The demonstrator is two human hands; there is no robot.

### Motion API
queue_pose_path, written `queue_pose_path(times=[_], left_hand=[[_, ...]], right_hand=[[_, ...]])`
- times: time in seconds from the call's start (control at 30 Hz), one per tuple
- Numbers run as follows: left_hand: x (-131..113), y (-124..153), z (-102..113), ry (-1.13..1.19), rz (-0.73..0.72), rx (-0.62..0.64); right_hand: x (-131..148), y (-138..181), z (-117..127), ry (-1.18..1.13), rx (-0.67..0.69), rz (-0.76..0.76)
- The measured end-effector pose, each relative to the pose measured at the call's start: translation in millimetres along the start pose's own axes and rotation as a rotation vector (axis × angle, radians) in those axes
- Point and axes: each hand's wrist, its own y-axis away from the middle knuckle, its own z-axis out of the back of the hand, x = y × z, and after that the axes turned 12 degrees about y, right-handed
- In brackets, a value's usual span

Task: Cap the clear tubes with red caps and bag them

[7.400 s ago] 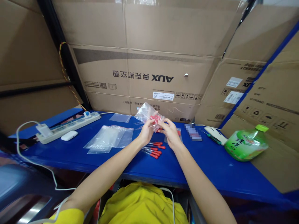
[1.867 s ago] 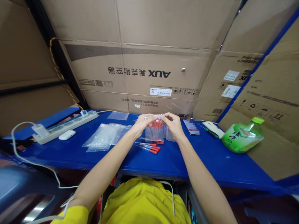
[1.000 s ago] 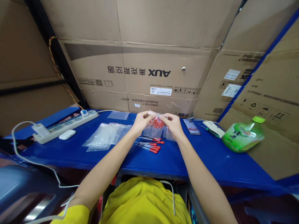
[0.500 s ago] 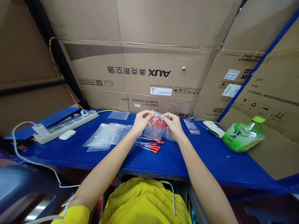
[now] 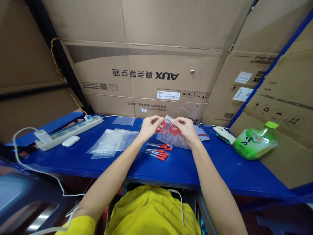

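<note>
My right hand (image 5: 185,130) pinches the top edge of a clear plastic zip bag (image 5: 168,137), held just above the blue table. Close by on the left, the fingers of my left hand (image 5: 149,128) are pinched together at the bag's upper left edge. Red bulbs show in and behind the bag; the plastic's shine hides which lie inside. Several droppers (image 5: 156,153) with clear stems and red bulbs rest on the table below my hands. Left of them, flat zip bags (image 5: 111,142) lie overlapping, and another clear bag (image 5: 124,120) lies farther back.
On the left stand a white power strip (image 5: 73,129) with a plugged-in charger (image 5: 43,136) and a white earbud case (image 5: 70,141). A phone (image 5: 202,133) lies behind my right hand. Farther right are a white-and-green tool (image 5: 223,134) and a green bottle (image 5: 255,142). Cardboard (image 5: 146,65) walls the back.
The bag has shifted slightly right with my right hand, which now covers part of the phone. My left hand has hardly moved. More red bulbs show between the hands.
</note>
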Motion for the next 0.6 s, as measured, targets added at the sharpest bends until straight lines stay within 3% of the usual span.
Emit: queue_pose_path(times=[0.13, 0.23, 0.33, 0.47, 0.6], left_hand=[[-8.7, -8.6, 21.9, -0.330, -0.163, -0.095], [-24.1, -13.9, 54.9, -0.680, -0.173, -0.268], [-37.7, -14.6, 102.1, -0.878, -0.008, -0.352], [-41.2, -5.6, 169.0, -1.027, 0.337, -0.435], [-29.6, 6.2, 204.2, -0.913, 0.599, -0.287]], right_hand=[[-8.1, -7.1, 27.1, 0.065, -0.093, -0.043], [-22.9, -13.8, 45.7, 0.147, -0.044, -0.109], [-39.0, -20.5, 55.2, 0.300, -0.058, -0.053], [-47.6, -26.4, 54.0, 0.625, -0.324, 0.123], [-41.5, -25.7, 41.3, 0.776, -0.457, 0.246]])
